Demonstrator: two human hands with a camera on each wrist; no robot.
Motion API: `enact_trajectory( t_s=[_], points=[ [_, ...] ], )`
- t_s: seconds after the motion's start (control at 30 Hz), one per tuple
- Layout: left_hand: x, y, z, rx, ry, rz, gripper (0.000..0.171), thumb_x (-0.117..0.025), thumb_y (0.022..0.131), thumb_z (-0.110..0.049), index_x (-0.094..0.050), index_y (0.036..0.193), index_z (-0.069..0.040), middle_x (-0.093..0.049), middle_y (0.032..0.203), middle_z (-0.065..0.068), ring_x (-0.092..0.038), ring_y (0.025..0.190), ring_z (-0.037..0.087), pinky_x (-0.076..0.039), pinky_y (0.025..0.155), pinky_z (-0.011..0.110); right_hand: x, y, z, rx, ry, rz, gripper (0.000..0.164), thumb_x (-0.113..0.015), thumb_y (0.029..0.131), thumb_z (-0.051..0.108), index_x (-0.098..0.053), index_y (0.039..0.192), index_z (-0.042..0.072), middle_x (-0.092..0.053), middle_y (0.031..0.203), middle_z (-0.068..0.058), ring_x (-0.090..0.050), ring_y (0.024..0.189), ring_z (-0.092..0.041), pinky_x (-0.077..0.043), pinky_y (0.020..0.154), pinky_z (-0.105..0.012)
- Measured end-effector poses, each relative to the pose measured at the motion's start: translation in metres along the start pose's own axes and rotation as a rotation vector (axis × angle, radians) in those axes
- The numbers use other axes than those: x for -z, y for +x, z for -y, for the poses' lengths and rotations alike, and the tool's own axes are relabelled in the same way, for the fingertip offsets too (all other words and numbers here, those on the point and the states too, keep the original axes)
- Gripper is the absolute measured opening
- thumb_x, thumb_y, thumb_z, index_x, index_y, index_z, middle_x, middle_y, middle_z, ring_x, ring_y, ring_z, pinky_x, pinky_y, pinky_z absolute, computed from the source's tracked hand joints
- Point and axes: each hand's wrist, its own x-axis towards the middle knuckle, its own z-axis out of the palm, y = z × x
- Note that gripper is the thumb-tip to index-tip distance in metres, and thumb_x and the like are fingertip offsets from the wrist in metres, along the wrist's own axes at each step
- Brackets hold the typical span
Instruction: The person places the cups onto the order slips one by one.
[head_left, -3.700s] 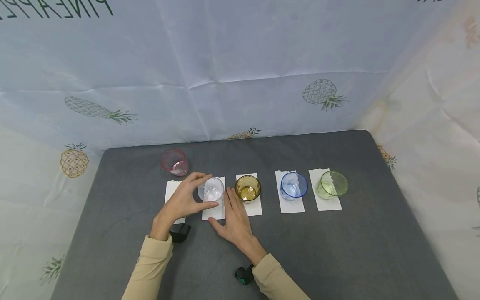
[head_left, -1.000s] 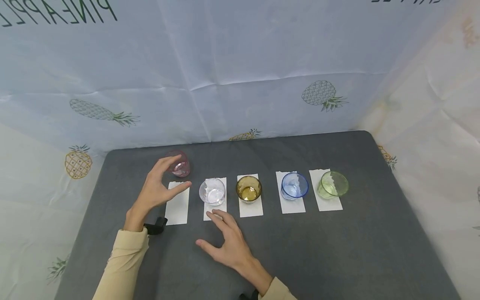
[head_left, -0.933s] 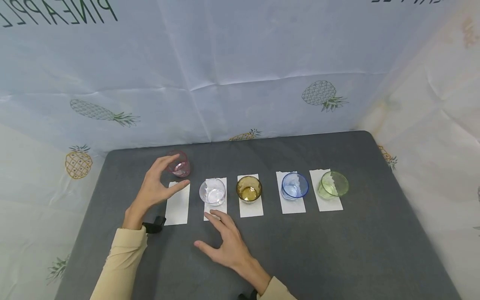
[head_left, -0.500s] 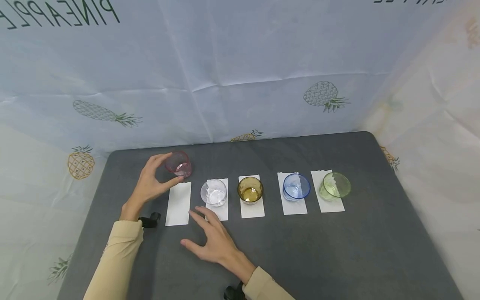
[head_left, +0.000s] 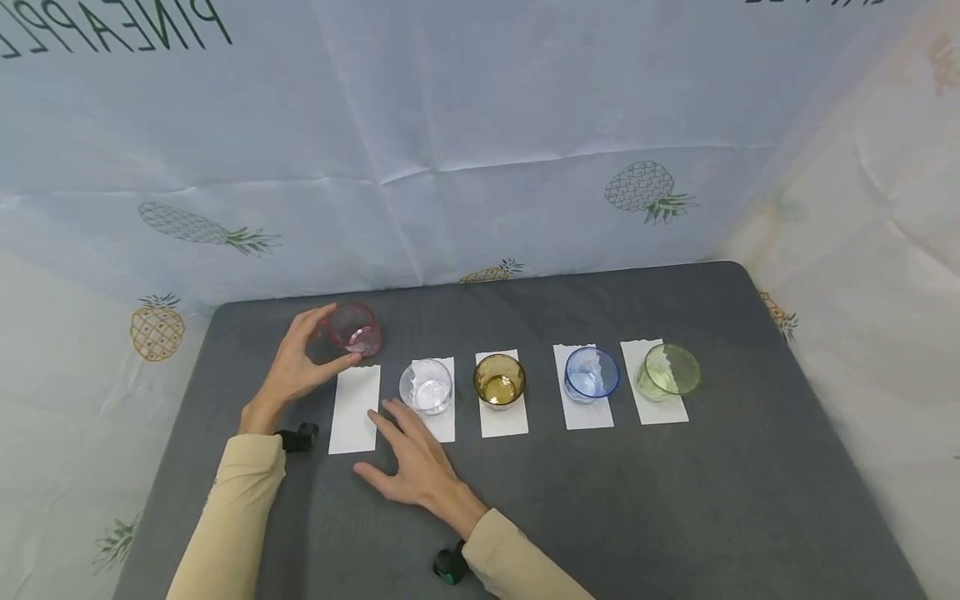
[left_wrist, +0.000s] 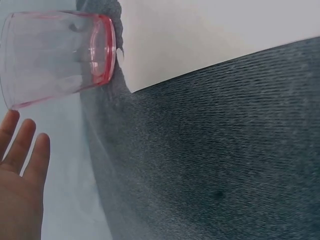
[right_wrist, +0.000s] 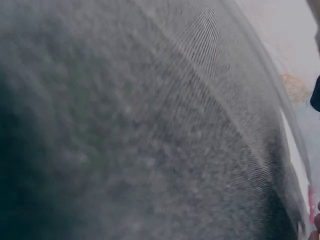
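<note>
Near the back left of the table, a pink glass (head_left: 356,329) stands upright just behind a bare white paper strip (head_left: 354,412). My left hand (head_left: 292,362) is at its left side, thumb and fingers spread about it. In the left wrist view, straight fingers (left_wrist: 37,157) reach right up to the rim of the pink glass (left_wrist: 60,55). My right hand (head_left: 416,467) hovers with spread, relaxed fingers in front of a clear glass (head_left: 426,386), holding nothing. That clear glass stands on its own paper strip. Only a few fingertips show at the right wrist view's edge.
Rightward along the row, an amber glass (head_left: 498,383), a blue glass (head_left: 591,375) and a green glass (head_left: 667,371) each stand on a paper strip. The dark grey table (head_left: 637,508) ends at the back against a pineapple-printed curtain (head_left: 480,108).
My left hand has left the clear glass and moved left and back to the pink glass. My right hand has drawn away from the clear glass, then shifted left.
</note>
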Motion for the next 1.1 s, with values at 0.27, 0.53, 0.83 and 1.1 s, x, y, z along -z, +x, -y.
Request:
enact_trajectory(
  t_s=[0.27,0.53,0.83,1.1],
  points=[
    [0.001,0.005,0.0,0.014,-0.009,0.018,0.09,-0.085,0.079,-0.015,-0.039,0.155,-0.003,-0.037,0.152,0.028,-0.041,0.135,0.047,-0.035,0.114,0.066,-0.013,0.008,0.001,-0.069,-0.131,0.052,0.077,-0.064,0.093,0.061,-0.046,0.154,0.019,-0.044,0.16,-0.006,-0.043,0.15,-0.022,-0.04,0.121,-0.038],
    [-0.001,0.01,0.001,-0.006,-0.004,0.038,0.089,-0.086,0.078,-0.012,-0.04,0.153,0.001,-0.038,0.15,0.03,-0.042,0.134,0.049,-0.036,0.113,0.068,-0.024,0.011,0.005,-0.128,-0.279,0.059,0.081,-0.057,0.093,0.068,-0.044,0.156,0.018,-0.041,0.161,-0.004,-0.042,0.15,-0.018,-0.037,0.122,-0.034],
    [-0.001,0.017,0.006,0.024,0.05,0.085,0.093,-0.087,0.078,-0.019,-0.038,0.155,0.0,-0.036,0.152,0.032,-0.043,0.135,0.052,-0.039,0.11,0.069,-0.03,0.012,0.005,-0.16,-0.34,0.08,0.078,-0.049,0.098,0.068,-0.04,0.157,0.018,-0.04,0.163,-0.002,-0.039,0.152,-0.015,-0.035,0.123,-0.032],
    [0.002,0.022,0.001,0.054,0.101,0.103,0.089,-0.085,0.082,-0.028,-0.041,0.155,-0.003,-0.042,0.152,0.029,-0.047,0.133,0.05,-0.04,0.106,0.072,-0.032,0.013,0.005,-0.179,-0.357,0.093,0.074,-0.043,0.101,0.065,-0.038,0.159,0.019,-0.038,0.164,0.0,-0.038,0.153,-0.015,-0.033,0.125,-0.032]
  ],
)
